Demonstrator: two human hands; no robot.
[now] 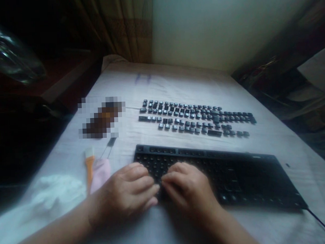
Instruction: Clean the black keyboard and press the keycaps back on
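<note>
A black keyboard point(214, 173) lies in front of me, many of its key places without caps, especially at its right end. Over its left end curls my left hand point(130, 189), fingers bent around the near left corner. My right hand point(187, 187) rests just beside it on the left part of the keyboard, thumb and fingers pinched together; whatever is between them is hidden. Beyond the keyboard, loose black keycaps point(190, 115) are laid out in rows on the white cloth point(182, 87).
Left of the keyboard lie a flat brush point(88, 167) with an orange handle, a pink cloth point(100, 172), a wire keycap puller point(111, 142) and a crumpled white cloth point(55, 193). A blurred-out item point(102, 118) sits farther back. The keyboard's cable point(320, 221) runs off right.
</note>
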